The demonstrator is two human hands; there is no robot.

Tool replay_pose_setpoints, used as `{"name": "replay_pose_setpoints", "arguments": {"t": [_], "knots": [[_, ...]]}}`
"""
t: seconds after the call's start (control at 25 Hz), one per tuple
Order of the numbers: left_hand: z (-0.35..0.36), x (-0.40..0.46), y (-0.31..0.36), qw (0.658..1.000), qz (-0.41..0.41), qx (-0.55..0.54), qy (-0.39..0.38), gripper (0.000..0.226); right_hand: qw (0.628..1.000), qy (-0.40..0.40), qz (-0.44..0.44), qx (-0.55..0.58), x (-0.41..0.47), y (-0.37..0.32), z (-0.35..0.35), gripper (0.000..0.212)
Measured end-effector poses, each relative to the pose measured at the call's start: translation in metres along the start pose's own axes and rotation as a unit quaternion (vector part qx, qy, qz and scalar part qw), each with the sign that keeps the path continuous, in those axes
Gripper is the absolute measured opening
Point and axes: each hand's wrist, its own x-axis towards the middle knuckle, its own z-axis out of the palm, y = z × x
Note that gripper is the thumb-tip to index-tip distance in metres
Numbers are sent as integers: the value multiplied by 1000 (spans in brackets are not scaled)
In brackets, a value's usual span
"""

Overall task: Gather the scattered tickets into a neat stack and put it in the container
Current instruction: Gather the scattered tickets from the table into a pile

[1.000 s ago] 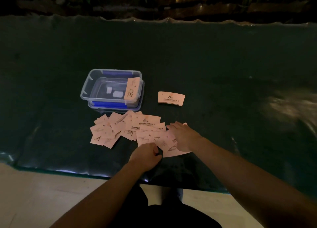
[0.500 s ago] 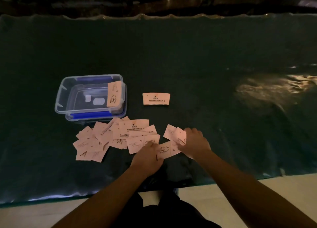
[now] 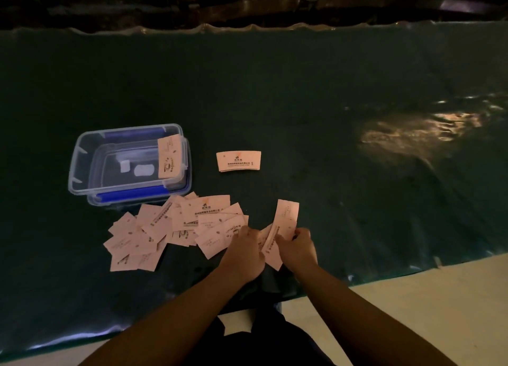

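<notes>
Several pale pink tickets (image 3: 176, 228) lie scattered and overlapping on a dark green cloth, just in front of a clear plastic container (image 3: 82, 156) with blue clips. One ticket (image 3: 169, 156) leans inside the container against its right wall. A single ticket (image 3: 238, 161) lies apart, to the right of the container. My right hand (image 3: 298, 248) grips a few tickets (image 3: 286, 219), raised and standing on end. My left hand (image 3: 243, 253) pinches the same bunch from the left, beside the pile's right edge.
The dark green cloth (image 3: 302, 104) covers a wide table, wrinkled and shiny at the right. Its near edge runs just behind my forearms, with pale floor (image 3: 412, 297) below. Two small white labels sit on the container bottom. Dark planting borders the far edge.
My right hand has lifted a few tickets off the cloth and turned them upright. My left hand has closed on that bunch. The camera has shifted slightly.
</notes>
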Motion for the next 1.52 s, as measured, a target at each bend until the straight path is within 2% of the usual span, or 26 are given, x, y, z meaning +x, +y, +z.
{"name": "replay_pose_setpoints", "arguments": {"t": [0.24, 0.4, 0.48, 0.56, 0.72, 0.8, 0.88, 1.0, 1.12, 1.2, 1.28, 1.4, 1.52], "knots": [[0, 2, 12, 995, -28, -77, -51, 43, 999, 18, 39, 8, 4, -12, 4, 36], [1, -1, 16, 992, -45, -109, -47, 39, 995, 40, 74, 57, 1, -15, 11, 37], [0, -2, 12, 987, -52, -145, -49, 44, 993, 31, 97, 62, 1, -17, 12, 28], [-3, -4, 8, 983, -52, -169, -55, 46, 992, 0, 100, 71, 0, -18, 11, 6], [-7, -12, -9, 970, -82, -226, -49, 53, 996, -17, 39, 75, -5, -29, 6, 15], [-8, -19, -21, 957, -118, -259, -57, 43, 997, -24, -21, 70, -7, -41, 0, 20], [-8, -28, -35, 927, -172, -331, -49, 16, 993, -58, -95, 42, -9, -54, -1, 30], [-7, -36, -54, 828, -268, -492, -24, 14, 961, -153, -216, -83, -12, -77, 3, 34], [-10, -39, -65, 735, -332, -591, 10, 15, 895, -205, -312, -243, -13, -95, 15, 39], [-12, -40, -70, 690, -349, -632, 43, 14, 838, -204, -362, -353, -12, -105, 24, 51], [-12, -40, -73, 649, -355, -669, 71, 17, 786, -218, -403, -415, -13, -113, 32, 60], [-14, -39, -73, 617, -344, -704, 73, 18, 745, -243, -425, -454, -17, -119, 39, 69], [-15, -39, -73, 621, -317, -715, 48, 8, 756, -237, -421, -441, -25, -114, 42, 65]]}}
